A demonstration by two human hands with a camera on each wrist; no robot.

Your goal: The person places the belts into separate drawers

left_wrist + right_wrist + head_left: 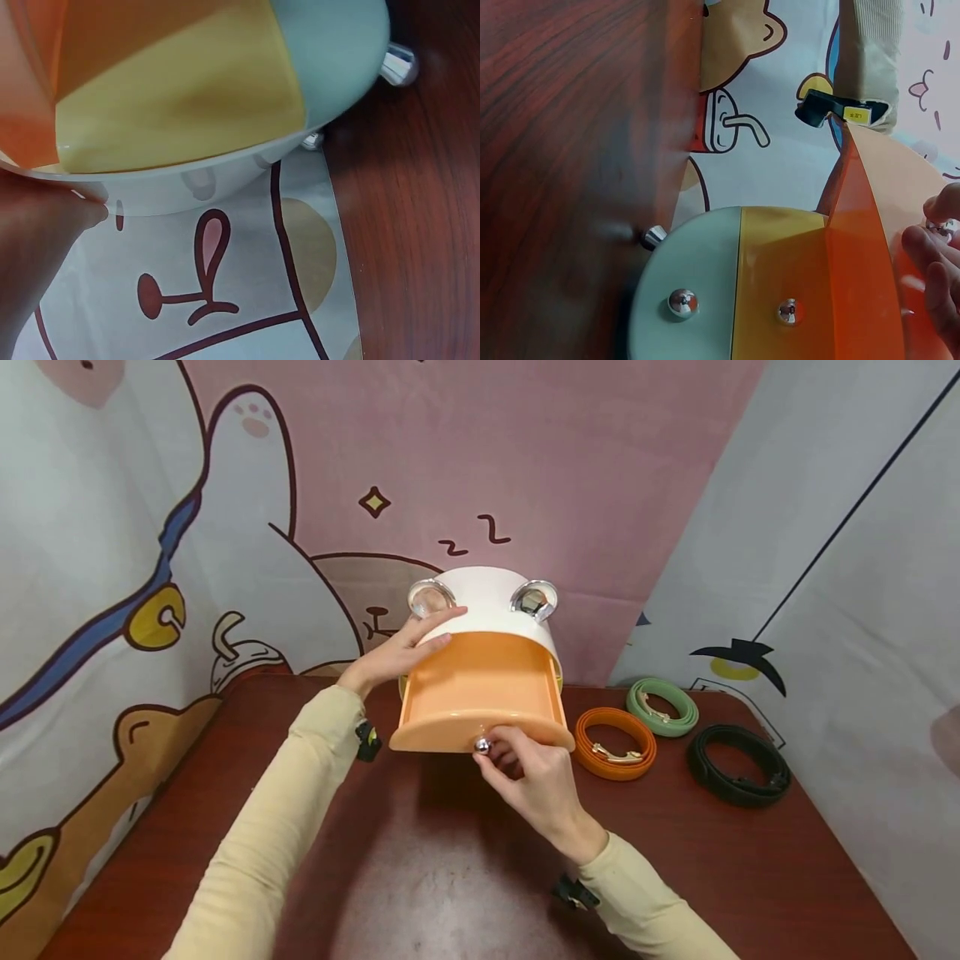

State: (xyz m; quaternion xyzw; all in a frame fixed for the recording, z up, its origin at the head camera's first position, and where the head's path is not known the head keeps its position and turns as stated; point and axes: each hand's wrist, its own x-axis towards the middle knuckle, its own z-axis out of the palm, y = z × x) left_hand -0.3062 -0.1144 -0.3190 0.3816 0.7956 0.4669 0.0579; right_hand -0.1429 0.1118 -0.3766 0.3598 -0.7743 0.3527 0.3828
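A small rounded chest with a white shell and silver knob-like ears stands on the table. Its top orange drawer is pulled out, and the part of its inside in sight holds nothing. My right hand pinches the silver knob on that drawer's front between thumb and fingers. With fingers extended, my left hand rests on the shell's upper left side. In the right wrist view, a yellow drawer and a green drawer below it sit closed.
Coiled belts lie to the right of the chest: an orange belt, a green belt and a black belt. Beneath everything is a dark red-brown wooden table. A cartoon-printed cloth hangs behind and at both sides.
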